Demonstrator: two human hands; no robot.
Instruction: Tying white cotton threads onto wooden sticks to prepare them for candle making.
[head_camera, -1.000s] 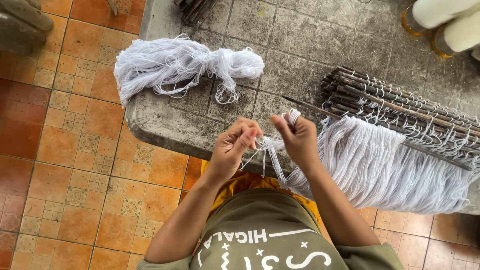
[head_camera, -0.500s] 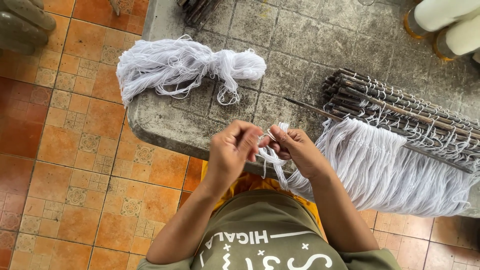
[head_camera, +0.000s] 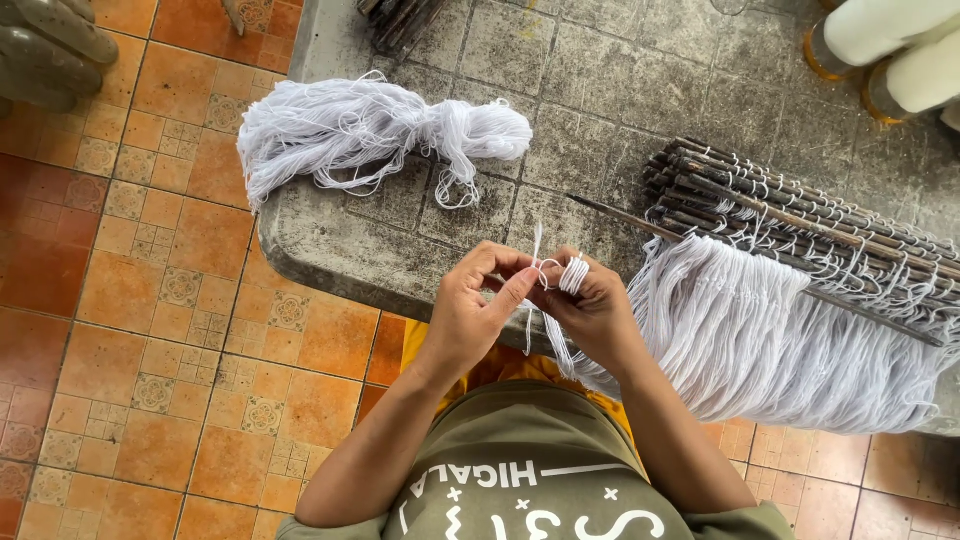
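Note:
My left hand (head_camera: 472, 312) and my right hand (head_camera: 592, 305) meet at the front edge of a grey stone table (head_camera: 330, 245). Both pinch a short white thread (head_camera: 540, 262) between their fingertips. More white thread is wound in loops around a finger of my right hand (head_camera: 574, 274). A loose end sticks up above the fingers, and other strands hang down below them. Just right of my hands, a thick fringe of white threads (head_camera: 760, 345) hangs over the table edge from a row of dark sticks (head_camera: 800, 225).
A loose bundle of white thread (head_camera: 370, 130) lies on the table's left part. Pale cylinders with orange rims (head_camera: 890, 50) stand at the top right. Dark sticks (head_camera: 395, 20) lie at the top edge. Orange patterned floor tiles (head_camera: 150, 300) spread to the left.
My hands have come closer together and risen slightly. The right hand now has thread looped around a finger and a loose end stands up between the fingertips.

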